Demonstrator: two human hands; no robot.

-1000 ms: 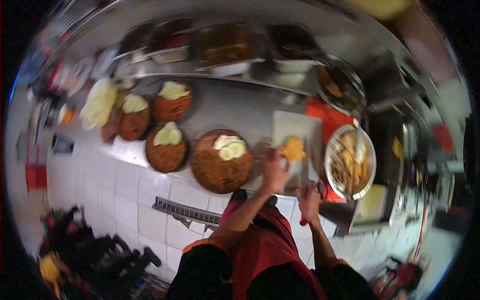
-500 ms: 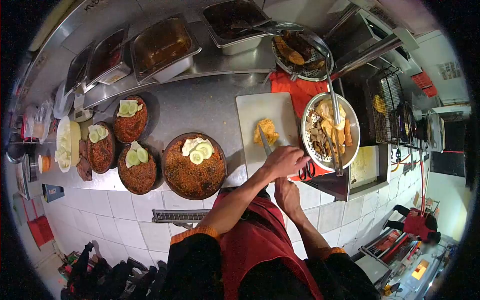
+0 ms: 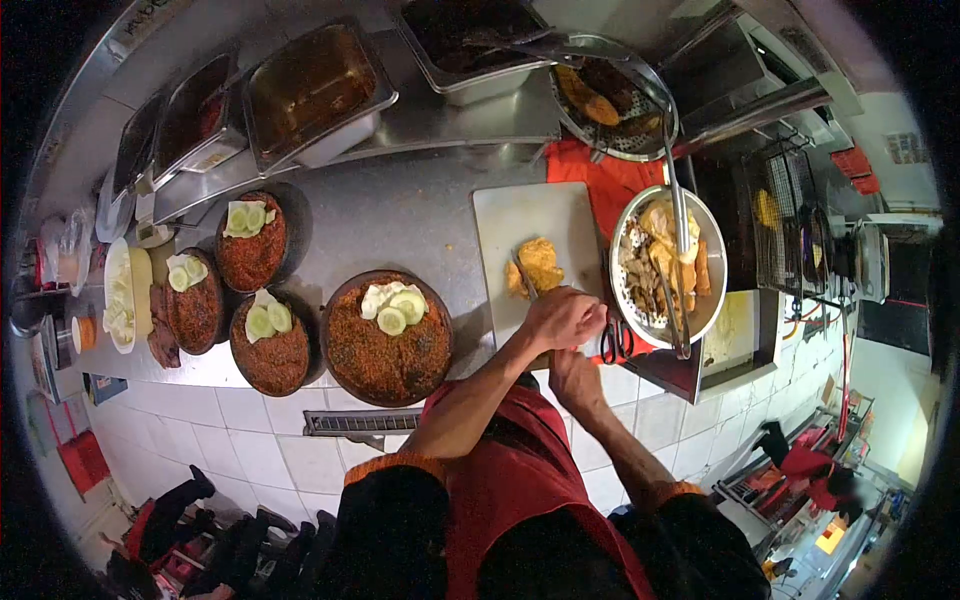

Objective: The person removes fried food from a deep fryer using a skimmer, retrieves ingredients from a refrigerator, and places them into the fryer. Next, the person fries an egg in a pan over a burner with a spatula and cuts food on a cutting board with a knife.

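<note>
A fried yellow piece of food (image 3: 540, 265) lies on the white cutting board (image 3: 495, 225). The blade of a knife (image 3: 524, 281) touches its left part. My left hand (image 3: 565, 318) is closed, with its fingers curled, over the lower part of the knife; what is inside the fingers is hidden. Just below it, my right hand (image 3: 577, 380) is wrapped round the knife's handle end, mostly covered. Scissors with black handles (image 3: 617, 342) lie right of my hands, beside a metal bowl (image 3: 712, 300) of fried pieces and cut food, with tongs (image 3: 680, 230) across it.
Left of the board stand dark stone plates (image 3: 388, 338) of red sauce topped with cucumber slices. Metal pans (image 3: 315, 95) line the back shelf. A perforated strainer (image 3: 620, 140) sits behind a red cloth (image 3: 590, 185). A fryer basket (image 3: 780, 215) is at right; people (image 3: 815, 475) are farther off.
My left hand has moved from beside the food onto the knife, its fingers now curled in. The blade has come onto the food. Since half a second ago, the blade has shifted slightly left.
</note>
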